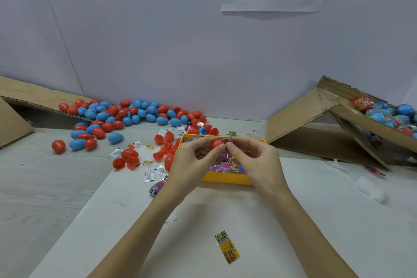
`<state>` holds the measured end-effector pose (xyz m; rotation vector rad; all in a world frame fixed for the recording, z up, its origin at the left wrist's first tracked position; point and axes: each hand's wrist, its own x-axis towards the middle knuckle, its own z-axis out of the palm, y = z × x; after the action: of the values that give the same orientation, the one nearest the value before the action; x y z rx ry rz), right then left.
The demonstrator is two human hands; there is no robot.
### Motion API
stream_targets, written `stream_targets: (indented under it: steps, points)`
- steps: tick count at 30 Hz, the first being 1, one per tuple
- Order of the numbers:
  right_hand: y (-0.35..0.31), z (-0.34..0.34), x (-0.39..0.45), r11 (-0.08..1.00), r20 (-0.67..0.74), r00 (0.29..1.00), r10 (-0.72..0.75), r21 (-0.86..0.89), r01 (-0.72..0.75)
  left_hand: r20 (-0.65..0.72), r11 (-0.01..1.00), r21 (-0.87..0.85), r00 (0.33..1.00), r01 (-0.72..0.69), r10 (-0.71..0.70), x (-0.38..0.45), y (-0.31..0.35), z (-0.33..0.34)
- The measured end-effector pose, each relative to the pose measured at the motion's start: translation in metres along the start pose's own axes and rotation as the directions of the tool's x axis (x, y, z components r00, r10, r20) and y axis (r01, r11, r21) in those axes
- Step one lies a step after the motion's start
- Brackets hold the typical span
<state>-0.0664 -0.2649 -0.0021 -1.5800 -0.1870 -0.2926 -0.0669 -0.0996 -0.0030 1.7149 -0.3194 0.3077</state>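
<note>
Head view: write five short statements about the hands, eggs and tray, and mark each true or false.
1. The left hand holds a red egg above the yellow tray. True.
2. The right hand hangs idle, away from the egg. False: its fingertips pinch at the same egg.
3. The tray is empty. False: printed labels lie in it.
4. The loose eggs at the left are red and blue. True.
5. The cardboard box at the right holds only green eggs. False: its wrapped eggs look mostly blue and red.

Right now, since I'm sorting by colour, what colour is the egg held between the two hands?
The egg is red, seen best in the head view.
</note>
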Motion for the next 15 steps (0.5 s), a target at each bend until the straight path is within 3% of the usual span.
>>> stream_targets:
  steps: [15]
  points:
    - [-0.0003, 0.0016, -0.0005, 0.999, -0.066, 0.997, 0.04, -0.026, -0.042, 0.028, 0.998, 0.065, 1.0, -0.007, 0.005, 0.0, -0.001, 0.0008]
